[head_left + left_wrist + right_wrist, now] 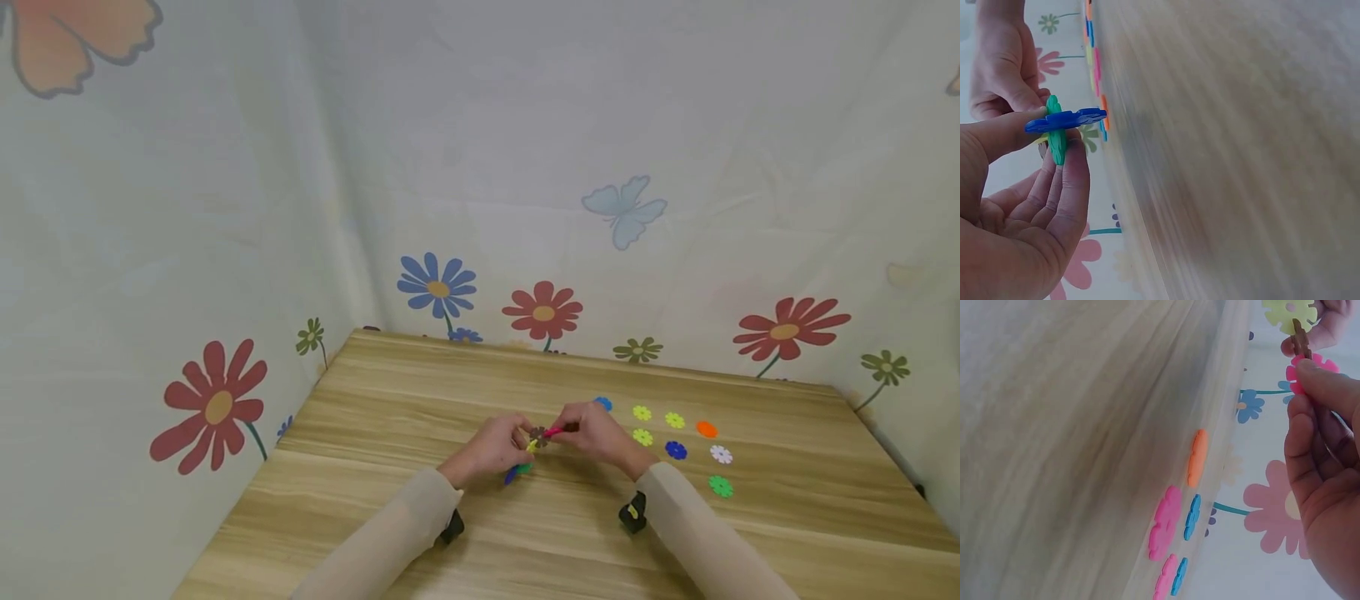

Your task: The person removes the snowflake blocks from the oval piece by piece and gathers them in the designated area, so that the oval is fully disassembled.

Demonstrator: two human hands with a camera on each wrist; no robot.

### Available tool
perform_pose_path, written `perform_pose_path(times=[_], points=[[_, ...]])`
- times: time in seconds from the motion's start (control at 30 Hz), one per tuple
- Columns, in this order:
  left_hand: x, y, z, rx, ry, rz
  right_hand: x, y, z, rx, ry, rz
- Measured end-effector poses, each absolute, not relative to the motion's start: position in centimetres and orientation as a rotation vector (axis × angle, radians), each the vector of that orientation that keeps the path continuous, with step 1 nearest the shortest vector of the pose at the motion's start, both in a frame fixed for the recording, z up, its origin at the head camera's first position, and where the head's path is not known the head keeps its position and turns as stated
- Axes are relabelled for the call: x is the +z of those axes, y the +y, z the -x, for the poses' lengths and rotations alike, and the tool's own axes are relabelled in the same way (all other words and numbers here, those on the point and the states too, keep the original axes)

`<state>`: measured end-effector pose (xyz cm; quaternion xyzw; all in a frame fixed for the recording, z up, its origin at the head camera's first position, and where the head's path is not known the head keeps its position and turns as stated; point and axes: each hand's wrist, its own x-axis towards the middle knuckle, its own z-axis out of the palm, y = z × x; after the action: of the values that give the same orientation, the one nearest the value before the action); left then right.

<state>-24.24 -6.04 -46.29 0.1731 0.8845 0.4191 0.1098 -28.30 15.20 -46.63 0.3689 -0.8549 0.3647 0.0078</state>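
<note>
My left hand (pixel 495 446) holds a small chain of notched plastic flower discs over the table. In the left wrist view a dark blue disc (pixel 1088 116) crosses a green disc (pixel 1057 149) between thumb and fingers. Further along the chain come a yellow disc (pixel 1282 312) and a brown disc (pixel 1300 339), seen edge-on in the right wrist view. With thumb and fingers, my right hand (pixel 596 432) pinches a pink disc (pixel 1292 376) right at the brown disc's end. The thumb hides part of the pink disc.
Loose flower discs lie on the wooden table (pixel 420 375) to the right: several yellow ones (pixel 642 412), an orange disc (pixel 707 429), a dark blue one (pixel 676 450), a white one (pixel 722 454) and a green one (pixel 721 486). Behind the table hangs a flower-printed cloth (pixel 495 167).
</note>
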Motion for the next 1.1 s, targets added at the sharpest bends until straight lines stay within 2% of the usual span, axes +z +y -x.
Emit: perform_pose_path(times=[0.67, 0.87, 1.1], points=[[-46.2, -5.4, 23.8, 1.204, 2.577, -0.55, -46.4, 17.0, 28.3, 1.08, -2.619, -1.407], [-46.0, -5.9, 24.0, 1.175, 2.606, -0.518, -45.5, 18.3, 27.7, 1.006, -2.702, -1.309], [-45.7, -6.4, 24.0, 1.168, 2.611, -0.537, -44.2, 20.6, 27.1, 1.127, -2.852, -1.135]])
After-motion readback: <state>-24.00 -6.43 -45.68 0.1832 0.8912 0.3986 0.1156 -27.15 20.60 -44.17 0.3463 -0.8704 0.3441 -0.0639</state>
